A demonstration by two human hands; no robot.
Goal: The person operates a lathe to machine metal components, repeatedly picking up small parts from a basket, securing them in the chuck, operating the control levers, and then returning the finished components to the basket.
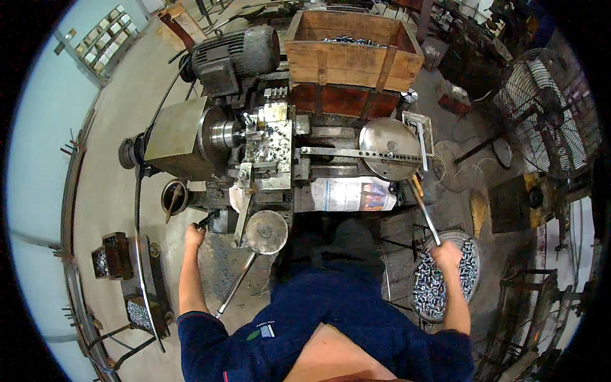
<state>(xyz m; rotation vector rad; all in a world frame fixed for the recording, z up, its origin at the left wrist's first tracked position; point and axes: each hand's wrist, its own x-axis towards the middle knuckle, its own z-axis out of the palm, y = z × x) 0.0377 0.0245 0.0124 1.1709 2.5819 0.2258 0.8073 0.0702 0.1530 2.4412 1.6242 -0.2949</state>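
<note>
My right hand [447, 254] is closed round the lower end of a long metal lever [428, 215]. The lever slants up to a round metal disc [389, 148] at the right of a small lathe. From that disc a flat bar with a row of holes [356, 153] runs left to the oily tool slide [268, 149]. My left hand [195, 234] is closed on a small dark handle [207, 219] at the machine's front left. Beside the slide, the shiny chuck [224, 135] faces right. A second round plate [267, 232] and a slanting rod [237, 284] sit nearer me.
Below my right hand stands a round basket [475, 290] of small metal parts. A wooden crate [350, 67] and a motor [235, 52] are behind the lathe. A newspaper [353, 194] lies in front. At right is a fan [541, 114]; at left, a pot [174, 196] holds a brush.
</note>
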